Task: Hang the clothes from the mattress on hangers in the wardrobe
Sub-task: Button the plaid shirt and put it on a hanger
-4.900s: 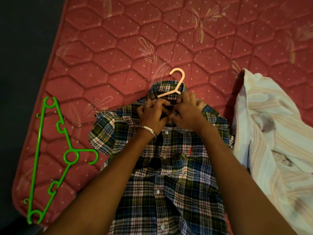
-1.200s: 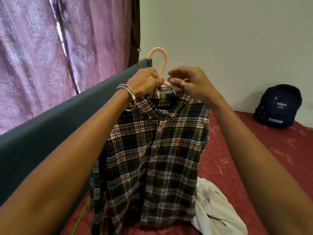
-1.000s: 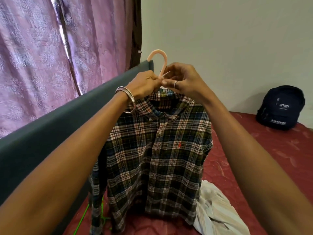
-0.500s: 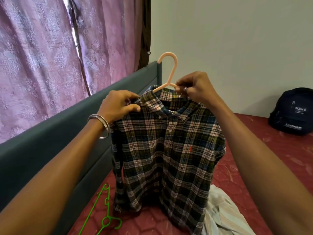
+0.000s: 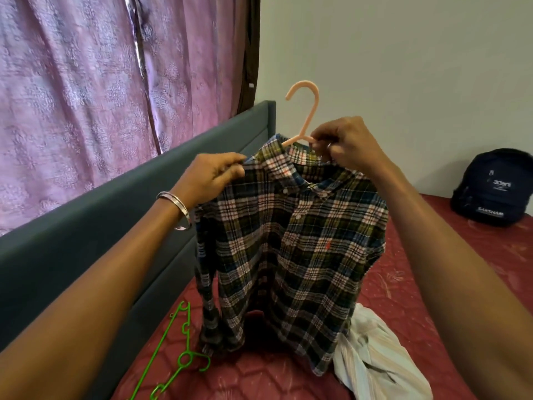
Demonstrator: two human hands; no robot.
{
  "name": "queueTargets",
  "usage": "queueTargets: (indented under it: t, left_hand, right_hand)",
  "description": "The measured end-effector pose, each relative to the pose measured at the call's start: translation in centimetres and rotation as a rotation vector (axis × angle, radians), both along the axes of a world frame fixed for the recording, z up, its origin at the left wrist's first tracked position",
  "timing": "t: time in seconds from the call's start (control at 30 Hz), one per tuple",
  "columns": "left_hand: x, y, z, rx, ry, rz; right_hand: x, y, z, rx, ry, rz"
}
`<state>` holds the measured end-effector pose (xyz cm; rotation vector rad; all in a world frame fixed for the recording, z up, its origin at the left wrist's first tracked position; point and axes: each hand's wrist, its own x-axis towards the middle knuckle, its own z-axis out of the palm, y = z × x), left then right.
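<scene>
A plaid shirt point(image 5: 288, 249) hangs in the air on a peach plastic hanger point(image 5: 308, 111), its hem just above the red mattress point(image 5: 432, 284). My right hand point(image 5: 343, 142) grips the hanger at the base of its hook, by the collar. My left hand point(image 5: 213, 174) pinches the shirt's left shoulder. A white striped garment point(image 5: 372, 359) lies crumpled on the mattress below the shirt. A green hanger point(image 5: 176, 356) lies on the mattress at lower left. No wardrobe is in view.
A dark teal bed frame point(image 5: 115, 220) runs along the left, with pink patterned curtains point(image 5: 86, 96) behind it. A dark blue backpack point(image 5: 493, 189) sits on the mattress against the pale wall at right.
The shirt was lifted off the mattress on the hanger. In the last second my left hand left the hook's base and moved down left to the shirt's shoulder.
</scene>
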<state>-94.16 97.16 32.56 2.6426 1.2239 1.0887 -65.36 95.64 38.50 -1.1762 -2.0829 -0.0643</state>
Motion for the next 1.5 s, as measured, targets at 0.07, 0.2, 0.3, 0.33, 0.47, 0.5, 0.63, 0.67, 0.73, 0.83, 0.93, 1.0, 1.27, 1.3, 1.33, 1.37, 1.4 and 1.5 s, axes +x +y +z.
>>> queueTargets:
  t: [0.07, 0.2, 0.3, 0.33, 0.47, 0.5, 0.63, 0.67, 0.73, 0.83, 0.93, 1.0, 1.27, 1.3, 1.33, 1.37, 1.4, 1.5]
  left_hand:
    - [-1.4, -1.3, -1.0, -0.006, 0.122, 0.070]
    - [-4.3, -3.8, -1.6, 0.046, 0.222, 0.366]
    - [-6.4, -5.8, -1.1, -0.102, 0.236, 0.331]
    - [-8.1, -6.6, -1.0, -0.162, 0.287, 0.324]
    - [-14.8, -10.6, 0.2, -0.348, 0.510, 0.626]
    - [-15.8, -11.8, 0.8, -0.295, 0.459, 0.703]
    - [-12.9, -16.4, 4.5, -0.066, -0.202, 0.251]
    - [-12.3, -17.9, 5.8, -0.056, -0.241, 0.171]
    - [-11.2, -19.8, 7.3, -0.065, -0.209, 0.135]
    - [-12.7, -22.2, 8.6, 0.060, -0.299, 0.243]
    - [-14.1, -25.1, 10.4, 0.248, -0.408, 0.464]
    - [-14.9, -27.8, 12.0, 0.350, -0.400, 0.614]
    - [-19.2, -42.6, 17.1, 0.520, -0.154, 1.189]
    - [-19.6, -45.1, 17.3, 0.508, -0.141, 1.257]
    - [-20.2, -46.5, 17.2, 0.508, -0.112, 1.317]
    - [-20.8, -49.9, 17.4, 0.511, -0.097, 1.422]
    - [-21.1, -51.0, 17.1, 0.520, -0.104, 1.455]
    - [-22.1, -58.2, 16.5, 0.562, -0.112, 1.680]
  right_hand:
    - [-0.3, -0.9, 0.4, 0.058, 0.022, -0.107]
    - [-2.6, -3.1, 1.3, 0.079, -0.134, -0.332]
    - [-4.7, -5.0, 1.3, 0.087, -0.154, -0.416]
    - [-5.3, -5.9, 1.2, 0.100, -0.128, -0.432]
    - [-6.4, -9.5, 1.6, 0.131, -0.011, -0.299]
    - [-7.2, -10.4, 1.8, 0.145, -0.036, -0.218]
    - [-12.4, -12.6, 3.1, 0.296, -0.150, 0.019]
    - [-14.3, -13.2, 3.9, 0.332, -0.159, 0.088]
    - [-16.4, -13.9, 5.1, 0.397, -0.143, 0.177]
    - [-19.2, -14.1, 7.3, 0.467, -0.027, 0.291]
    - [-21.8, -15.1, 9.7, 0.461, 0.120, 0.465]
    - [-23.4, -15.9, 10.8, 0.438, 0.220, 0.585]
    - [-28.9, -17.5, 8.2, 0.311, 0.225, 0.937]
    - [-31.0, -18.7, 7.8, 0.306, 0.266, 0.967]
    - [-32.4, -19.8, 7.4, 0.301, 0.312, 0.988]
    - [-35.3, -22.3, 7.5, 0.296, 0.333, 1.030]
    - [-36.6, -23.2, 7.3, 0.301, 0.311, 1.008]
    - [-42.5, -29.7, 8.2, 0.339, 0.283, 1.066]
